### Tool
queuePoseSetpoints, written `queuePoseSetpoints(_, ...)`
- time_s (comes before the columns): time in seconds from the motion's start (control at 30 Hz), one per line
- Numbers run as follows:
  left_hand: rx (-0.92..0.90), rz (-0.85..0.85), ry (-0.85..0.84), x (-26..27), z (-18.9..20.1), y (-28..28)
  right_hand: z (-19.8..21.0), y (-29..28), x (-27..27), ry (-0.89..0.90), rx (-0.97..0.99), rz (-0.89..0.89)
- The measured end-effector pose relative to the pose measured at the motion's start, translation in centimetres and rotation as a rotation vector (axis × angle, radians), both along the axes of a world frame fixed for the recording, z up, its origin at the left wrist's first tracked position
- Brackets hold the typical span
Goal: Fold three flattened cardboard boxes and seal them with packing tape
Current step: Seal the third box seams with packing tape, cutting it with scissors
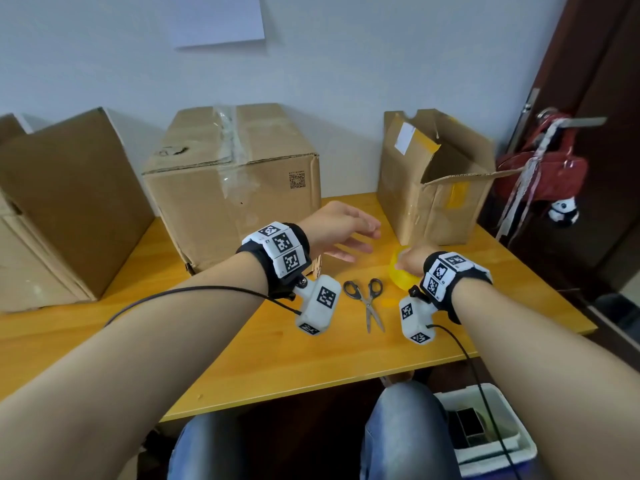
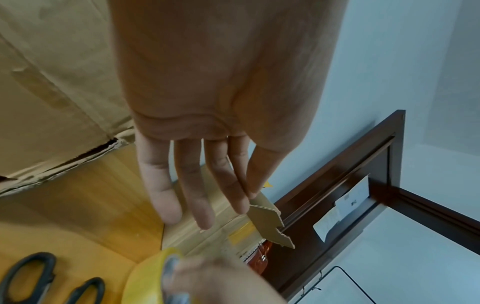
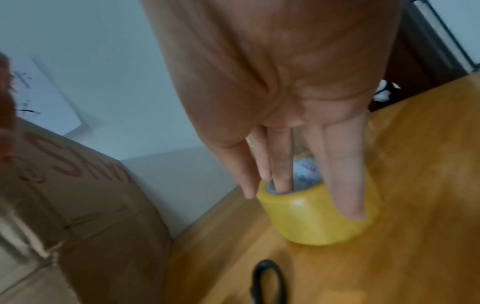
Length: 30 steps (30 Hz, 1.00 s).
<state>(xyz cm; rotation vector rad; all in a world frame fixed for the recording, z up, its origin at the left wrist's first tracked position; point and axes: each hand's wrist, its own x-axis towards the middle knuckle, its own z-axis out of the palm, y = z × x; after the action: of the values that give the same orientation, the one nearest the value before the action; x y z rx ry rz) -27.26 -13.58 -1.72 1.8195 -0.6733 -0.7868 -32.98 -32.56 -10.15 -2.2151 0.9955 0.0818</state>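
A yellow packing tape roll (image 1: 401, 276) (image 3: 311, 218) lies flat on the wooden table (image 1: 277, 358). My right hand (image 1: 410, 258) (image 3: 283, 164) grips it, with two fingers down inside the core and another finger (image 3: 345, 185) along the outer wall. My left hand (image 1: 343, 230) (image 2: 192, 185) hovers open above the table, fingers spread and straight, between the taped middle box (image 1: 235, 174) and the right box (image 1: 433, 188). That right box stands with its top flaps up. A third folded box (image 1: 69, 202) stands at the left.
Black-handled scissors (image 1: 369, 301) (image 2: 39, 277) lie shut between my wrists. A white bin (image 1: 491, 438) sits on the floor by my right knee. A red bag (image 1: 543, 171) hangs on the dark door beyond the table's right edge. The wall is right behind the boxes.
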Motion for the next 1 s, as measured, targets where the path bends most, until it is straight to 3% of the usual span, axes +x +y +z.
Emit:
queuePoseSetpoints(0.07,-0.049,0.005,-0.03,-0.4,0.6,0.2,2.0,1.5,1.0,-0.077,-0.013,-0.012)
queuePoseSetpoints(0.13,-0.152,0.019,-0.085,-0.8,2.0,0.6,5.0,3.3,2.1,-0.272,-0.006,-0.019)
queuePoseSetpoints(0.27,-0.362,0.096,-0.28,-1.1,6.0,3.0,11.6,8.0,2.9,-0.852,0.065,0.143)
queuePoseSetpoints(0.43,-0.333,0.28,-0.75,1.7,10.3,8.8,16.7,12.6,4.1,-1.04,-0.157,0.363)
queuePoseSetpoints(0.6,-0.036,0.402,-1.0,6.1,11.0,14.2,17.5,15.9,7.0,-0.932,-0.151,0.581)
queuePoseSetpoints(0.73,0.138,0.391,-0.99,7.8,9.8,16.2,16.5,17.2,8.9,-0.813,-0.22,0.671)
queuePoseSetpoints(1.0,0.131,0.404,-0.917,9.2,8.0,17.2,15.6,16.9,10.0,-0.694,-0.359,0.728)
